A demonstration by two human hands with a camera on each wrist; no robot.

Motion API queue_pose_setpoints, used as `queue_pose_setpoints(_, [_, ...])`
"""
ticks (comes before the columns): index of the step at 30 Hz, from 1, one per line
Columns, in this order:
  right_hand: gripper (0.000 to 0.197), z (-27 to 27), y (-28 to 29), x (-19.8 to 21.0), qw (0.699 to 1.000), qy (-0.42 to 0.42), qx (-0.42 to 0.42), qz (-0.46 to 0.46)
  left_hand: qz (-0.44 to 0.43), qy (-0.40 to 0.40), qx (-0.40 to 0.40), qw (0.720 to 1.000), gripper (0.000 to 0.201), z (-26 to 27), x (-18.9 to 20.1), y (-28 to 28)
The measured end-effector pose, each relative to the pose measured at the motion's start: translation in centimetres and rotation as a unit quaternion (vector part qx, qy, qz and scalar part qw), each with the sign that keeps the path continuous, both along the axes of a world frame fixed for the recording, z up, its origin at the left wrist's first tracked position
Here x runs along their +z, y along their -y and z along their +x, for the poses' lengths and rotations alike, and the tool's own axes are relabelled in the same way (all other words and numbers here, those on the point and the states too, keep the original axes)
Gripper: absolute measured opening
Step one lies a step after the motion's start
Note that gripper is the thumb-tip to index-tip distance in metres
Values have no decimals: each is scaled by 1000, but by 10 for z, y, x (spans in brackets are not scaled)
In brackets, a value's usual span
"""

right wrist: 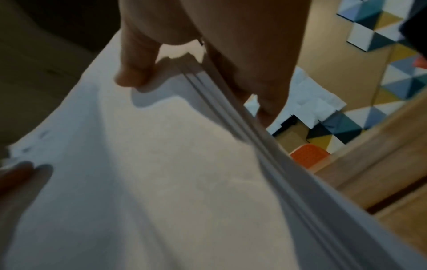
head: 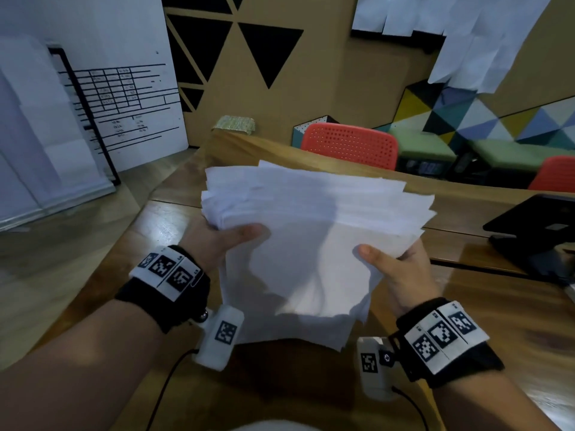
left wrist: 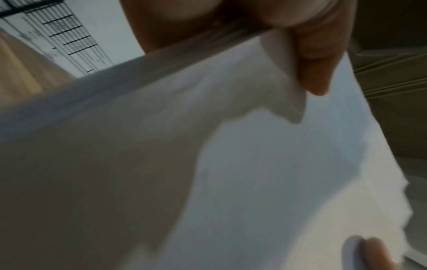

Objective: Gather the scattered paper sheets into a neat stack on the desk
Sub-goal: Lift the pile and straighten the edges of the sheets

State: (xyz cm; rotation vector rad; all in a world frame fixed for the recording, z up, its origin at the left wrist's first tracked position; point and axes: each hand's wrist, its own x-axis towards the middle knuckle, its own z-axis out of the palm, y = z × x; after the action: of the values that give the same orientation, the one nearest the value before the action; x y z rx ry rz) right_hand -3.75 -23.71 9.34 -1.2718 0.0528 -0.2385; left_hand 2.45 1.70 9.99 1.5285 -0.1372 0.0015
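A loose bundle of white paper sheets is held up above the wooden desk, its far edges fanned out unevenly. My left hand grips its left side, thumb on top and fingers underneath. My right hand grips the right side the same way. In the left wrist view the thumb presses the paper sheets from above. In the right wrist view the thumb lies on the paper sheets, whose layered edge runs under the fingers.
A black laptop lies on the desk at the right. Red chairs stand behind the desk's far edge. A whiteboard leans at the left, and more white papers hang on the wall.
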Motion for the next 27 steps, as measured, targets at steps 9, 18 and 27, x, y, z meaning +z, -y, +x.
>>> queue_pose_setpoints(9, [50, -19, -33, 21, 995, 55, -81, -20, -82, 74, 16, 994, 28, -13, 21, 0])
queue_pose_setpoints(18, [60, -28, -43, 20, 976, 147, -139, -79, -55, 87, 22, 994, 47, -22, 20, -4])
queue_pose_setpoints(27, [47, -20, -51, 26, 953, 172, -217, -124, 10, 139, 47, 989, 33, -23, 22, 12])
